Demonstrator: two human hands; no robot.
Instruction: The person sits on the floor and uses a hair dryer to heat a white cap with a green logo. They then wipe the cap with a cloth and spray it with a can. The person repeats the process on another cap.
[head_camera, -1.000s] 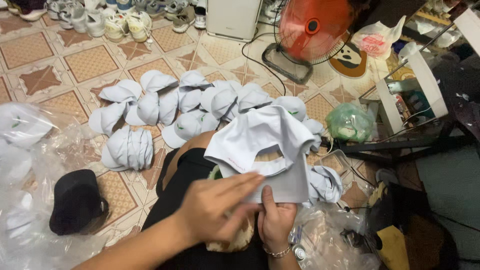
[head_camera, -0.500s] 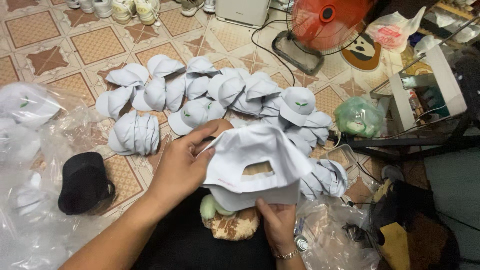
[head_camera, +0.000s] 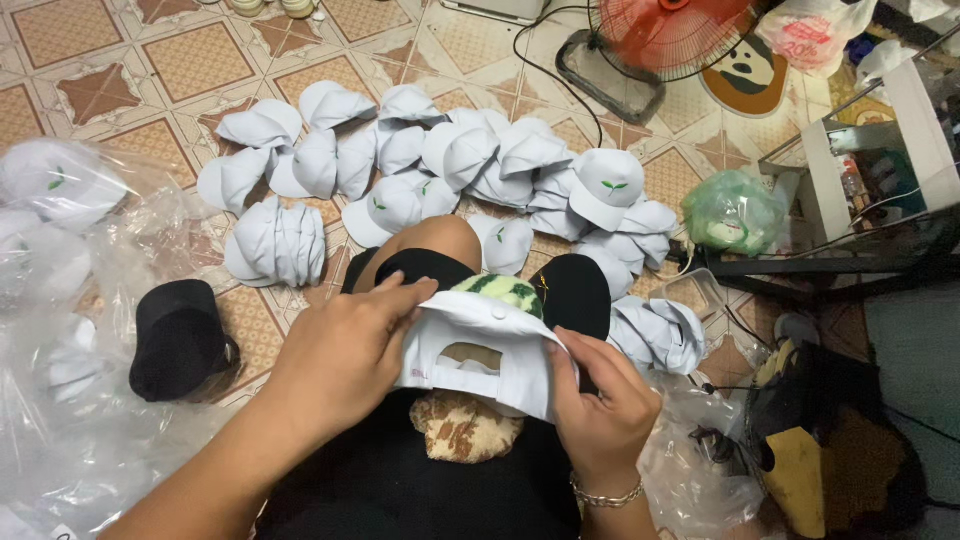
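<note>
Both hands hold a white cap (head_camera: 480, 352) over my lap, its back opening and strap facing me. My left hand (head_camera: 345, 355) grips the cap's left rim with fingers curled over the top edge. My right hand (head_camera: 600, 405), a bracelet on its wrist, pinches the right side of the cap. Under the cap sit a green-and-white patterned ball shape (head_camera: 505, 292) and a brown patterned cushion (head_camera: 465, 428). Many white caps (head_camera: 450, 160), some with a small green leaf mark, lie heaped on the tiled floor beyond my knees.
A black cap (head_camera: 180, 338) lies on the floor at left beside clear plastic bags (head_camera: 60, 300) holding more white caps. A red floor fan (head_camera: 665, 35) stands at the back. A green bag (head_camera: 735, 210) and a metal rack (head_camera: 880, 180) are at right.
The white cap has come down from raised in front of me to low over my lap. My left hand shifted from the cap's lower edge to its top rim.
</note>
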